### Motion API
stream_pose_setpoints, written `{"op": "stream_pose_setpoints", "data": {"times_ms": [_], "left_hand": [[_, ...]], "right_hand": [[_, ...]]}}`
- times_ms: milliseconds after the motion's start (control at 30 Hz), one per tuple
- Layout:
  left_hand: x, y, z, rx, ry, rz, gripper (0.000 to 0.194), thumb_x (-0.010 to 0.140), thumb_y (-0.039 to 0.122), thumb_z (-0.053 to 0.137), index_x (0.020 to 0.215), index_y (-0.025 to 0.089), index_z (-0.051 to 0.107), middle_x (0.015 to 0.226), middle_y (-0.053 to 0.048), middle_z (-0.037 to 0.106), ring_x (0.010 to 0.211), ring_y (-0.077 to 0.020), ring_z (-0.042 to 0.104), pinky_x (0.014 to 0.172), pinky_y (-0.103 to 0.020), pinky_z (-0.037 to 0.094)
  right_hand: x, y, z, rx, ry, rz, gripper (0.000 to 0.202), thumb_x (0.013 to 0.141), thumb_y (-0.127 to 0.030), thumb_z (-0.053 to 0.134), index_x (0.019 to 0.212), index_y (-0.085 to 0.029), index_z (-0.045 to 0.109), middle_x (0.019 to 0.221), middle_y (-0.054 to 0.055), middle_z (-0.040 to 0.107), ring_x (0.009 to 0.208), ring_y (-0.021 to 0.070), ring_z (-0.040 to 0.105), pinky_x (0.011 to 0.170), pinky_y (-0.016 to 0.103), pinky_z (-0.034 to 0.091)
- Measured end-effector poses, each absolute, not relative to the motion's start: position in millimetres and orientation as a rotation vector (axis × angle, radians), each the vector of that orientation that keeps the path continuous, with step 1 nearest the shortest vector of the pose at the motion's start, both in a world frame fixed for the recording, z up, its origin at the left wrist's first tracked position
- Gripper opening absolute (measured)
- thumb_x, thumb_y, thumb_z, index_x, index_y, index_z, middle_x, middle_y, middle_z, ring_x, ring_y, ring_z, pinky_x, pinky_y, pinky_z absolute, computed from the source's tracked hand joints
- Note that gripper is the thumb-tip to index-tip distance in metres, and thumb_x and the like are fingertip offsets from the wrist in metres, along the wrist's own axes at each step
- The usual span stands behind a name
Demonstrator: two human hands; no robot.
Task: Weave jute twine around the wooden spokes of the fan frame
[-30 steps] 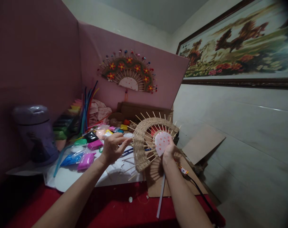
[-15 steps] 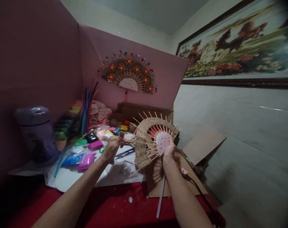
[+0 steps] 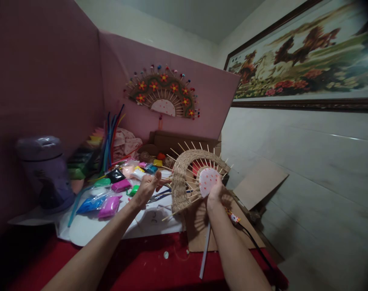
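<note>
My right hand (image 3: 215, 193) grips a woven fan (image 3: 181, 178) at its white, red-dotted half-round centre. A wide band of brown twine curves around that centre, with thin wooden sticks fanning out past its outer edge. To the left of the fan is my left hand (image 3: 148, 188), thumb raised and fingers stretched out towards the band, holding nothing that I can see. Whether its fingertips touch the stick ends is unclear. Partly hidden behind that hand and the fan, dark-bladed scissors (image 3: 156, 197) lie on white paper.
Bags of coloured clay (image 3: 109, 207) lie at left beside a purple flask (image 3: 46, 173). A finished flowered fan (image 3: 164, 91) hangs on the pink board. Below the held fan are cardboard (image 3: 198, 238), a clear glue stick (image 3: 205, 254) and a black cord (image 3: 252, 238) over red cloth (image 3: 141, 266).
The fingers of my left hand have spread a little and the hand has shifted slightly right. The fan has tilted slightly in my right hand, which keeps its grip.
</note>
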State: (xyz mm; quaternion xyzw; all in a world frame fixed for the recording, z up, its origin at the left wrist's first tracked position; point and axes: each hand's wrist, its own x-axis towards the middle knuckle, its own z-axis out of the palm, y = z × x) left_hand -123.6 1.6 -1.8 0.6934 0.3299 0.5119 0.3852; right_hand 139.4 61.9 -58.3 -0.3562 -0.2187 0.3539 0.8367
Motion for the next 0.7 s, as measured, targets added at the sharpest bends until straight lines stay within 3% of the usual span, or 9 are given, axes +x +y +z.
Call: {"op": "stream_pose_setpoints", "data": {"times_ms": [200, 433, 700], "left_hand": [[-120.2, 0.2, -4.2, 1.781, 0.882, 1.298, 0.069, 0.078, 0.064, 0.033, 0.075, 0.009, 0.073, 0.043, 0.000, 0.041, 0.048, -0.0100, 0.037, 0.047, -0.023, 0.029], [-123.4, 2.3, -6.7, 1.718, 0.899, 1.349, 0.061, 0.077, 0.062, 0.041, 0.077, 0.011, 0.073, 0.062, -0.008, 0.065, 0.058, -0.0153, 0.053, 0.057, -0.026, 0.041], [-124.7, 1.1, -4.9, 1.784, 0.936, 1.405, 0.055, 0.079, 0.056, 0.043, 0.073, 0.011, 0.072, 0.063, -0.008, 0.064, 0.061, -0.0152, 0.053, 0.057, -0.025, 0.040]], "right_hand": [[138.3, 62.0, -56.6, -0.824, -0.406, 0.696, 0.036, 0.077, -0.049, 0.041, 0.085, -0.019, 0.059, 0.076, 0.001, 0.067, 0.077, 0.0168, 0.064, 0.068, 0.031, 0.053], [134.4, 55.0, -47.1, -0.926, -0.330, 0.616, 0.042, 0.076, -0.051, 0.039, 0.090, -0.016, 0.057, 0.081, 0.002, 0.065, 0.078, 0.0169, 0.063, 0.069, 0.032, 0.053], [126.3, 38.4, -27.0, -1.055, -0.157, 0.531, 0.033, 0.077, -0.042, 0.043, 0.080, -0.013, 0.058, 0.084, 0.006, 0.062, 0.073, 0.0156, 0.061, 0.062, 0.027, 0.053]]}}
